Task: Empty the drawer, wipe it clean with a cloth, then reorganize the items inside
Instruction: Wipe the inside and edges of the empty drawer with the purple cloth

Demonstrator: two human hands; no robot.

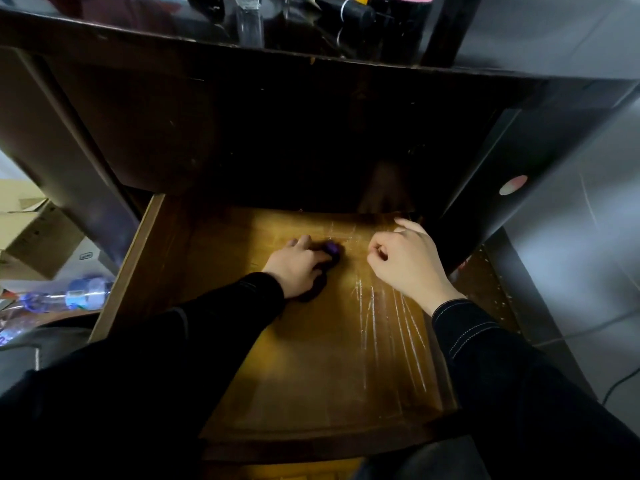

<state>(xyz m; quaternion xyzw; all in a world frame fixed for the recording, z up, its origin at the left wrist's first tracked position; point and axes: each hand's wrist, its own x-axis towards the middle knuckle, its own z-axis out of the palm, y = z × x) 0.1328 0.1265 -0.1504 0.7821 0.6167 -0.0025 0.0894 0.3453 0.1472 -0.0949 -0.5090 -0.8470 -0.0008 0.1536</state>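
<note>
From where I stand, the drawer (138,268) is pulled out toward the person. Its near floor lies bare, with only a yellowish liner (329,375) marked by pale scratches. So emptying looks done and wiping is under way; putting the items back is all yet to do, I'd say. Toward the middle of the drawer the left hand (298,268) bears down on a dark purple cloth (331,251). Its fingers (304,241) are curled over the wad, which pokes out just past the fingertips. At the drawer's back right the right hand (408,261) hovers with fingers (378,251) curled in; whether they pinch anything I cannot tell. Beyond the drawer, bottles (349,10) crowd the bench (138,32).
</note>
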